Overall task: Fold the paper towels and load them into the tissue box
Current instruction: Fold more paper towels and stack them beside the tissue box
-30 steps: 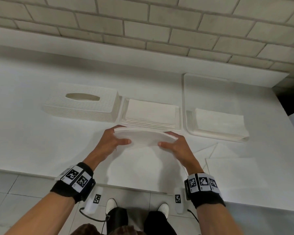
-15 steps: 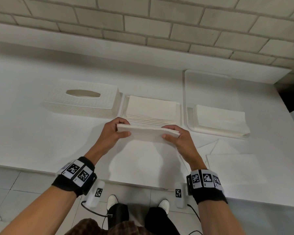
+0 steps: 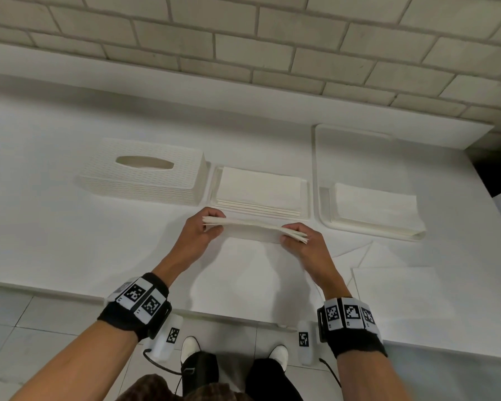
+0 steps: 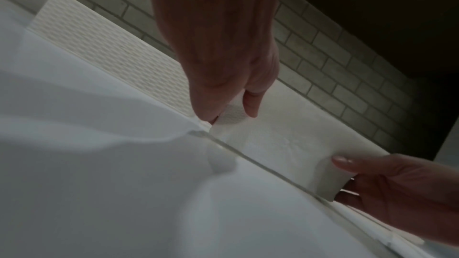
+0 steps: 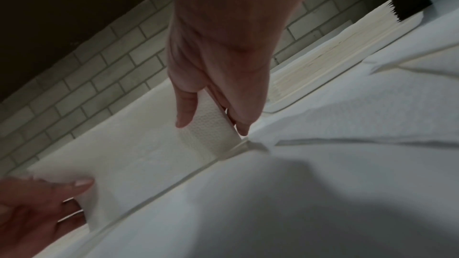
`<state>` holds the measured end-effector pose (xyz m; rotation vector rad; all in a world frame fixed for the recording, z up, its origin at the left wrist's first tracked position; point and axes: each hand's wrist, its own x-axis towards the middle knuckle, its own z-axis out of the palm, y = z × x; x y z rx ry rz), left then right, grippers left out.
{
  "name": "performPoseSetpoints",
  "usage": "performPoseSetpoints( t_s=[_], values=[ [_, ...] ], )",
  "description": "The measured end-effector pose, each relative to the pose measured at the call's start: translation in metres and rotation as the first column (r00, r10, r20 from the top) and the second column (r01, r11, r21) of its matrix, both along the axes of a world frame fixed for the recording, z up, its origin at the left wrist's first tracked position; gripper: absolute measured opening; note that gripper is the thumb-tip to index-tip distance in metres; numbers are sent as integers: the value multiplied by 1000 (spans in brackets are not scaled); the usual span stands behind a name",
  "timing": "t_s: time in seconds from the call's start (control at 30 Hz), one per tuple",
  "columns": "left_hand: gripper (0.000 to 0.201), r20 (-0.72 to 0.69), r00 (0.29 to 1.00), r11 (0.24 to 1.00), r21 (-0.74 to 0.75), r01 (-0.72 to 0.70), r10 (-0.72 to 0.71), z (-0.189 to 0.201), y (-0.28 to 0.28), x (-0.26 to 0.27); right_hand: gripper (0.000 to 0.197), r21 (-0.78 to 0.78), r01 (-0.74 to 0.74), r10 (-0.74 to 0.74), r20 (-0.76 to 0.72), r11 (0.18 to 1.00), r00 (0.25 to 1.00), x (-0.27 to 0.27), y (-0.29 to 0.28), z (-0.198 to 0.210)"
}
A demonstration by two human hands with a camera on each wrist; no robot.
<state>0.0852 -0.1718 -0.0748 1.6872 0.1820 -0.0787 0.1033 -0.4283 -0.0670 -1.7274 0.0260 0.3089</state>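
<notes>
I hold a folded white paper towel (image 3: 253, 230) by its two ends, lifted above the counter. My left hand (image 3: 204, 227) pinches its left end (image 4: 231, 117) between thumb and fingers. My right hand (image 3: 297, 237) pinches the right end (image 5: 211, 125) the same way. Just beyond it, a low tray (image 3: 305, 198) holds a stack of folded towels (image 3: 258, 188). The white woven tissue box (image 3: 145, 175) with its oval slot stands to the left of that tray.
A larger white tray (image 3: 359, 146) at the right holds another towel stack (image 3: 376, 208). Loose unfolded sheets (image 3: 394, 285) lie on the counter at the right front. A brick wall (image 3: 243, 39) runs behind. The counter's front edge is close to my wrists.
The towel has gone from a bowed, half-folded sheet on the counter to a flatter folded strip, raised and carried a little toward the tray of folded towels.
</notes>
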Motion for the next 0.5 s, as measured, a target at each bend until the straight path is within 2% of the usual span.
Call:
performPoseSetpoints(
  t_s=[0.23, 0.33, 0.5],
  values=[
    [27, -17, 999, 999, -10, -31, 31, 0, 3, -1, 14, -1, 20, -20, 14, 1000, 1000, 1, 1, 0],
    [25, -23, 999, 999, -24, -37, 36, 0, 3, 1, 16, 18, 44, -44, -24, 999, 999, 2, -1, -1],
    [19, -29, 996, 996, 39, -82, 83, 5, 1, 8, 17, -34, 71, -71, -2, 997, 997, 5, -1, 3]
  ],
)
